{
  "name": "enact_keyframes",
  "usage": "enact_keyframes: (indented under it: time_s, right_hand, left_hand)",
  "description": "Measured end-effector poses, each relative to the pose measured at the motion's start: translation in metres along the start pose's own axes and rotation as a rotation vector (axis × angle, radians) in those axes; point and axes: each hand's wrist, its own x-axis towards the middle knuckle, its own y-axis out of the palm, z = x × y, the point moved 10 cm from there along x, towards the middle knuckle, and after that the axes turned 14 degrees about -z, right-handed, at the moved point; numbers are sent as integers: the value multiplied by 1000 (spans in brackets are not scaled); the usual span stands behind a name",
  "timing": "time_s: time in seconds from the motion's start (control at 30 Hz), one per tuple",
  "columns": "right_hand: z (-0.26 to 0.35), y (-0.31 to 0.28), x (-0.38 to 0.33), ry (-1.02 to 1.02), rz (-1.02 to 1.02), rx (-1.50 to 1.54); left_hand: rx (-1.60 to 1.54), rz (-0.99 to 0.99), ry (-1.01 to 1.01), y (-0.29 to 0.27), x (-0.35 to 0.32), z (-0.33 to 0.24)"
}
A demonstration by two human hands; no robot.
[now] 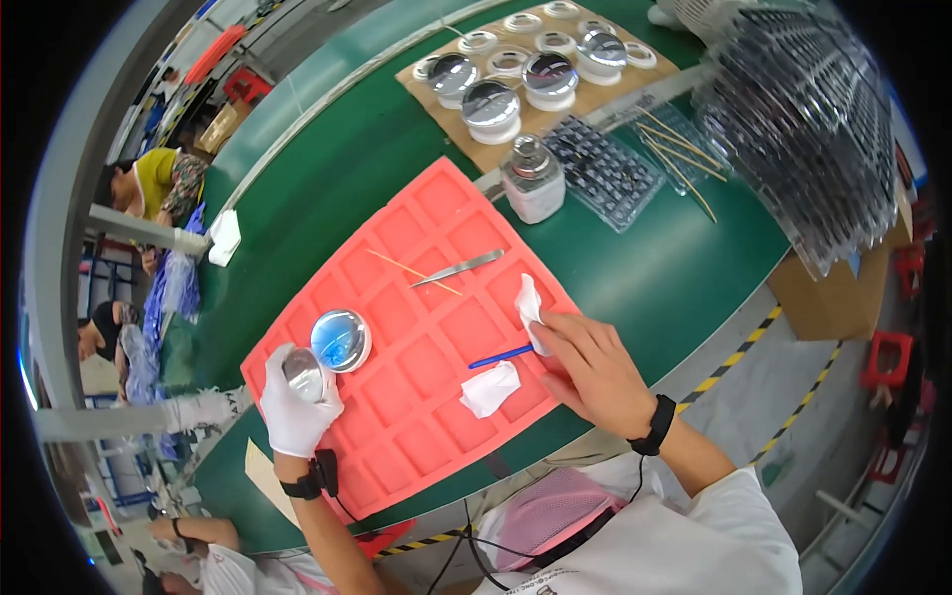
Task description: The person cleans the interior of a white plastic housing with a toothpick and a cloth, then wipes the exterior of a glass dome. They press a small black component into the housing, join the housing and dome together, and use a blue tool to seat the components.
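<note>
Left hand, gloved, is closed around a round mirror piece, apparently against smudging; right hand, bare, pinches a white wipe. Blue stick lies just beside it.

Your left grip is wearing a matt white cloth glove around a glossy, mirror-bright round piece. Beside it on the matt, smooth red moulded tray, a second glossy disc is shining blue. Your bare right grip is pinching soft white cloth near polished metal tweezers.
</note>
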Motion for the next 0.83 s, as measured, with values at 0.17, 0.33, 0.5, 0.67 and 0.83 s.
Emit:
enact_keyframes:
  time_s: [0.17,0.33,0.5,0.67,0.83]
  right_hand:
    - [13,-9,18,-79,79,-19]
    - [53,-21,61,-303,216,13]
    - [73,56,136,-314,454,345]
    - [76,173,163,-292,595,536]
    - [100,192,153,-486,668,409]
  left_hand:
    - [-30,16,-70,-5,10,6]
    - [-37,-46,-34,-9,9,3]
    - [-100,-34,1,-17,10,5]
    - [-156,-12,60,-21,6,1]
    - [-149,74,-10,-19,8,8]
